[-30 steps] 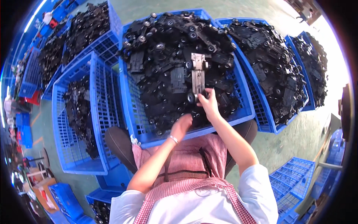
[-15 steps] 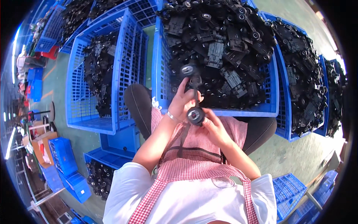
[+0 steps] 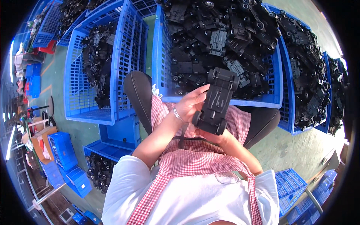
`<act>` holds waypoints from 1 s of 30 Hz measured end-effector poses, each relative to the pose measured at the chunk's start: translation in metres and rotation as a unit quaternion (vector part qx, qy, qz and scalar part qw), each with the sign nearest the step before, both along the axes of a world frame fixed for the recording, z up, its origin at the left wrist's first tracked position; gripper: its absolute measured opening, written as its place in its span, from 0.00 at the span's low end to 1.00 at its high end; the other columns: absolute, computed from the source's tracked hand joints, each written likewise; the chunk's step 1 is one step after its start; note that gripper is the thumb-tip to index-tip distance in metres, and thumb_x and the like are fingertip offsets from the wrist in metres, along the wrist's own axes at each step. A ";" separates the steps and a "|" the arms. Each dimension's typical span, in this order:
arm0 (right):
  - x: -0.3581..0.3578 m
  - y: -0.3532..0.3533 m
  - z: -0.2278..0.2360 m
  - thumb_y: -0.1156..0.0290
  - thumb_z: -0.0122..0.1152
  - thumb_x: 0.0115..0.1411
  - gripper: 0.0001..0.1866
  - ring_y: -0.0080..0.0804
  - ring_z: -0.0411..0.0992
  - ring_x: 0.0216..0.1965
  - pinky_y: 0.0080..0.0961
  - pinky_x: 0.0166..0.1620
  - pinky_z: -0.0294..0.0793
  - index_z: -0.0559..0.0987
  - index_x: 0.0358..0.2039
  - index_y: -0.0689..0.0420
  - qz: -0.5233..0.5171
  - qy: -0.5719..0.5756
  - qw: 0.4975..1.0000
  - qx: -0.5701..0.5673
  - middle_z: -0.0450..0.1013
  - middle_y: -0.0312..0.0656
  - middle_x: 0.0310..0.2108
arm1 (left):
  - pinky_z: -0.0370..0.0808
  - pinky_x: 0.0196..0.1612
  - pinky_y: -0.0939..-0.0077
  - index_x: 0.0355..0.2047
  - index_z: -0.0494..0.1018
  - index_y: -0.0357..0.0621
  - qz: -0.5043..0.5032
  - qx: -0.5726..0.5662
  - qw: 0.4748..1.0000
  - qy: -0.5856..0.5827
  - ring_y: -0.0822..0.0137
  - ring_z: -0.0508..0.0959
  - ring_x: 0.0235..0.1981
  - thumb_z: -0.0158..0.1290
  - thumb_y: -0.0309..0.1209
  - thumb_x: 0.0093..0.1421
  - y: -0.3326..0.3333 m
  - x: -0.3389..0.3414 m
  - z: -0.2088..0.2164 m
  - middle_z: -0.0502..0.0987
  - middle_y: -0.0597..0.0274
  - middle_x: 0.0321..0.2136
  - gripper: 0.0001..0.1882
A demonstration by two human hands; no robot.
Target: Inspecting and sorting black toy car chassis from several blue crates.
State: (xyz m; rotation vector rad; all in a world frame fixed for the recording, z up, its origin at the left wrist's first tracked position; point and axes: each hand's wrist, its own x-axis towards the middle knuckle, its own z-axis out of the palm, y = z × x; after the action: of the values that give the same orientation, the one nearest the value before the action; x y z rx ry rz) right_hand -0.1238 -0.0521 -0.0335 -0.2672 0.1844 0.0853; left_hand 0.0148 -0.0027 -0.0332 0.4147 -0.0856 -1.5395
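Observation:
A black toy car chassis with four-wheel layout is held over my lap, its flat ribbed face turned up toward me and its length slanting slightly right at the far end. My left hand grips its left side, with the fingers partly hidden behind it. Around the near end, my right hand closes from below; the chassis covers most of its fingers. Just beyond stands a large blue crate heaped with similar black chassis, some showing grey undersides.
To the left is another blue crate, part-filled with chassis. A full crate stands close on the right. Smaller blue bins sit low at the left, and my knees flank the front crate. Green floor shows at the right.
The chassis has turned from edge-on, wheels toward me, to its broad flat face showing. It has shifted right, and my right hand has moved beneath its near end.

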 end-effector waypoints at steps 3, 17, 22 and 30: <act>-0.020 -0.009 -0.005 0.66 0.54 0.60 0.12 0.29 0.74 0.33 0.25 0.36 0.76 0.74 0.39 0.61 0.018 0.083 0.981 -0.175 0.73 0.42 0.32 | 0.74 0.48 0.67 0.57 0.58 0.33 -0.069 -0.007 0.997 -0.033 0.61 0.75 0.46 0.48 0.29 0.61 0.001 0.002 0.001 0.71 0.51 0.49 0.25; -0.070 -0.035 0.026 0.82 0.48 0.53 0.17 0.39 0.74 0.38 0.26 0.40 0.72 0.74 0.44 0.63 -0.162 0.059 0.626 -0.760 0.74 0.49 0.37 | 0.69 0.19 0.86 0.44 0.69 0.38 0.129 0.320 0.911 -0.225 0.79 0.69 0.17 0.51 0.23 0.57 0.009 0.013 -0.021 0.72 0.69 0.25 0.13; -0.030 -0.041 0.038 0.81 0.52 0.51 0.14 0.37 0.73 0.29 0.28 0.33 0.72 0.75 0.40 0.64 -0.241 0.098 0.525 -0.811 0.75 0.46 0.31 | 0.69 0.18 0.86 0.45 0.69 0.37 0.141 0.348 0.895 -0.240 0.79 0.71 0.19 0.51 0.23 0.57 0.005 0.005 -0.006 0.74 0.65 0.30 0.14; -0.017 -0.063 0.030 0.78 0.53 0.53 0.17 0.45 0.73 0.43 0.29 0.46 0.71 0.73 0.45 0.62 -0.243 0.167 0.549 -0.782 0.74 0.48 0.40 | 0.70 0.22 0.87 0.44 0.69 0.36 0.085 0.319 0.880 -0.343 0.78 0.74 0.23 0.50 0.23 0.57 0.017 0.007 -0.012 0.78 0.61 0.32 0.14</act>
State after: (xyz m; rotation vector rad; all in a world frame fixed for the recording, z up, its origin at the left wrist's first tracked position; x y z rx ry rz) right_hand -0.1408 -0.1156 -0.0032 -2.0311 0.6996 -0.6620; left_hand 0.0219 0.0147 -0.0456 1.4506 -0.0861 -1.1524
